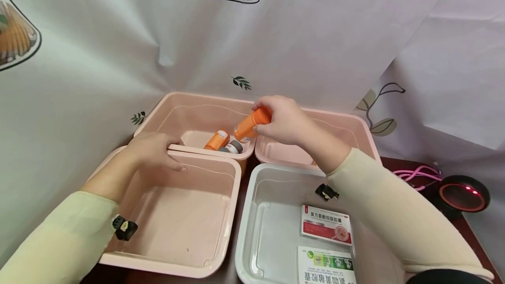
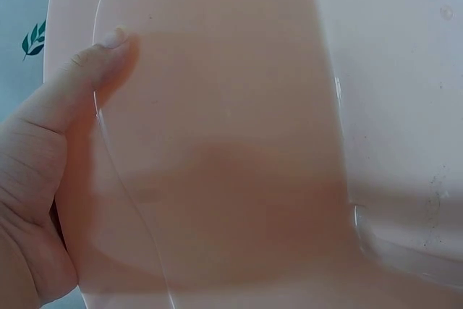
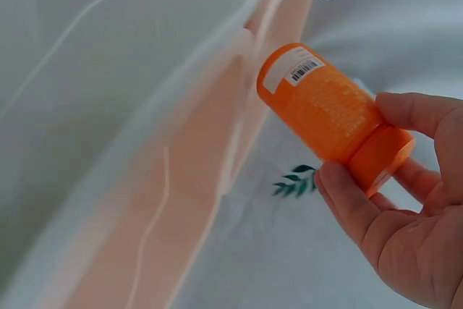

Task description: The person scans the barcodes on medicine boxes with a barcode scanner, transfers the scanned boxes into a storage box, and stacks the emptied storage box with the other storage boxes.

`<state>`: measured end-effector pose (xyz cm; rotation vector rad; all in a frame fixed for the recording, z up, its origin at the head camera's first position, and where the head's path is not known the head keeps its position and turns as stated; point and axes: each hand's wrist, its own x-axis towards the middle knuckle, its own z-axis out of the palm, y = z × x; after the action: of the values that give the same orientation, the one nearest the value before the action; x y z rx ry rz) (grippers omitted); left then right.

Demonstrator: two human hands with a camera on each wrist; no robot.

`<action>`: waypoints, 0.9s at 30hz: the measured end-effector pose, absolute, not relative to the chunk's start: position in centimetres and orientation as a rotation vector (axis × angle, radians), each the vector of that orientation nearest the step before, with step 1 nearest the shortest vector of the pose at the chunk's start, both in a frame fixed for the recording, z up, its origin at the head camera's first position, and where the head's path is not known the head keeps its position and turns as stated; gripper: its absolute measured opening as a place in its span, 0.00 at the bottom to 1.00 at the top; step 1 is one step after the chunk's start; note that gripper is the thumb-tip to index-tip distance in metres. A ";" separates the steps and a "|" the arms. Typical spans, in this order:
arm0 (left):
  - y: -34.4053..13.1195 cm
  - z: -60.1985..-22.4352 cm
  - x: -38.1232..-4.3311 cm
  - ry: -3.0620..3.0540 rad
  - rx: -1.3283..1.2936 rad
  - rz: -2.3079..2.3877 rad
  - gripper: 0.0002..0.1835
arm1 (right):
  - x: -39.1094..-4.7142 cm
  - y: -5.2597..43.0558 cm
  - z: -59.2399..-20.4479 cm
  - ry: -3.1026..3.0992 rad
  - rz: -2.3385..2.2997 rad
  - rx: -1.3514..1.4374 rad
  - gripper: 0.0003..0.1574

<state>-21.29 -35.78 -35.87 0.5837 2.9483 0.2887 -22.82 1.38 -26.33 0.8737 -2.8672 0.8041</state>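
Observation:
My right hand (image 1: 282,119) holds an orange pill bottle (image 1: 249,127) by its cap end, tilted, over the right end of the back-left pink bin (image 1: 197,96). In the right wrist view, the bottle (image 3: 318,99) shows a white barcode label, with thumb and fingers around its cap. Below it in that bin lie another orange bottle (image 1: 217,140) and a grey bottle (image 1: 233,147). My left hand (image 1: 151,150) grips the adjoining rims of the back-left bin and the front-left pink bin (image 1: 232,214). Its thumb (image 2: 101,63) lies against the front bin's inner wall in the left wrist view.
A grey bin (image 1: 256,179) at front right holds a red-and-white medicine box (image 1: 326,225) and a green-and-white one (image 1: 325,264). Behind it is another pink bin (image 1: 363,133). A round black device (image 1: 463,193) and pink cables (image 1: 420,174) lie at the right. Patterned sheeting hangs behind.

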 end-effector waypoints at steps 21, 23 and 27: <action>-36.0 -35.4 -21.0 2.942 0.551 0.289 0.35 | -23.1 2.0 -27.5 -2.924 0.859 0.997 0.41; -36.0 -35.4 -21.0 2.940 0.560 0.291 0.36 | -23.0 2.5 -27.6 -2.929 0.839 1.011 0.39; -35.9 -35.4 -20.9 2.936 0.571 0.310 0.36 | -22.8 3.6 -27.9 -2.924 0.798 1.040 0.38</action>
<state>-20.93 -35.90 -35.41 0.5706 2.9359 0.3100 -22.83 3.63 -27.88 1.0404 -2.9243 0.7984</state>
